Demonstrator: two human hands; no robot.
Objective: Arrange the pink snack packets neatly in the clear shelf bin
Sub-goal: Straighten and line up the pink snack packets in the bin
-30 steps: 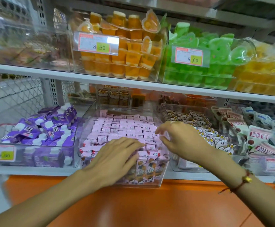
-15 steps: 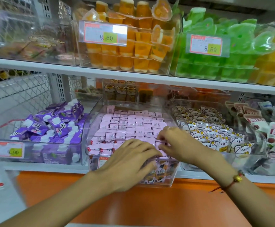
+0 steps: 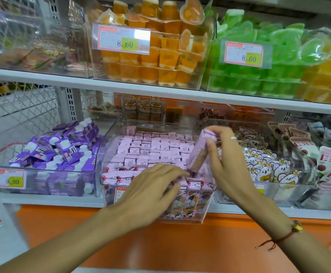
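Observation:
A clear shelf bin on the lower shelf holds several pink snack packets standing in rows. My right hand grips one long pink packet and holds it upright above the bin's front right part. My left hand lies over the front row with fingers spread and lightly bent, fingertips touching the packets beside the gap under the lifted one. The bin's front wall shows the packets' printed lower ends.
A bin of purple pouches stands to the left, a bin of white bear-printed packets to the right. The upper shelf carries orange jelly cups and green jelly cups. An orange panel runs below the shelf edge.
My right hand has pulled one pink packet up out of the front right of the bin. My left hand slid a little right along the front row. The camera moved closer.

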